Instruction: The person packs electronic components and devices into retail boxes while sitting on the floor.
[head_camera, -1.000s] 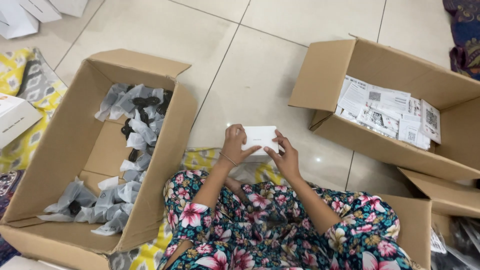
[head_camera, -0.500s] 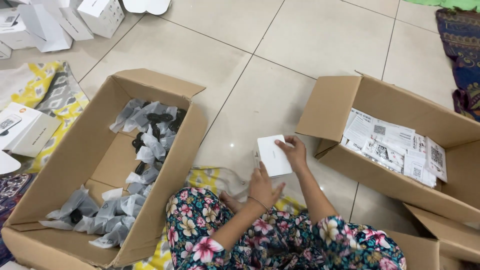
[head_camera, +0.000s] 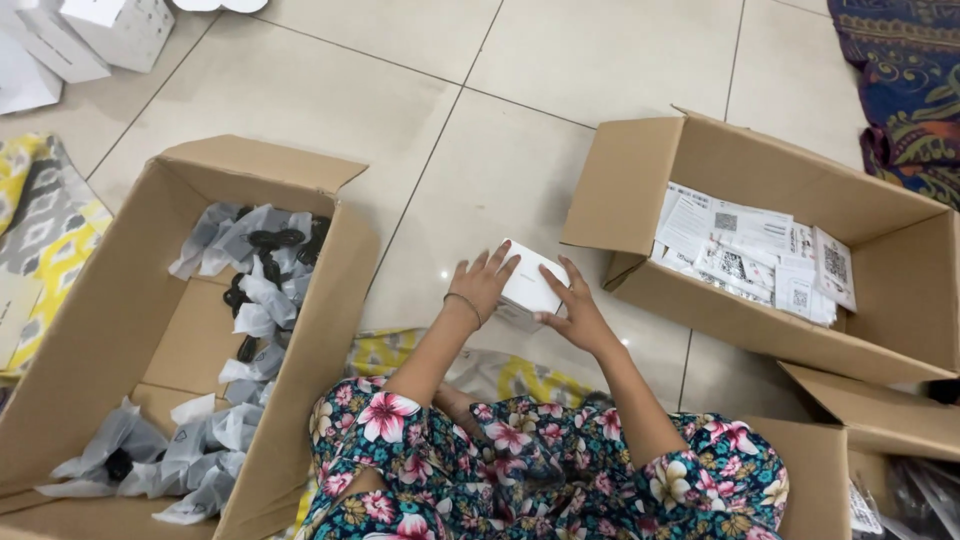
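bright even light, soft shadows, sharp, slight edge distortion

small white box | plain cardboard carton, boxy, looks closed up | tilted, one corner pointing up and away | held off the tiled floor, pinched between both hands, left hand on its left face, right hand on its right | sits mid-floor, well clear of the floor's edges

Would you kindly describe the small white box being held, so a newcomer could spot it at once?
Look between the two big open cartons on the tiled floor. There the left hand and right hand grip a small white box from both sides. Unlike the other white boxes at top left, it is off the floor.
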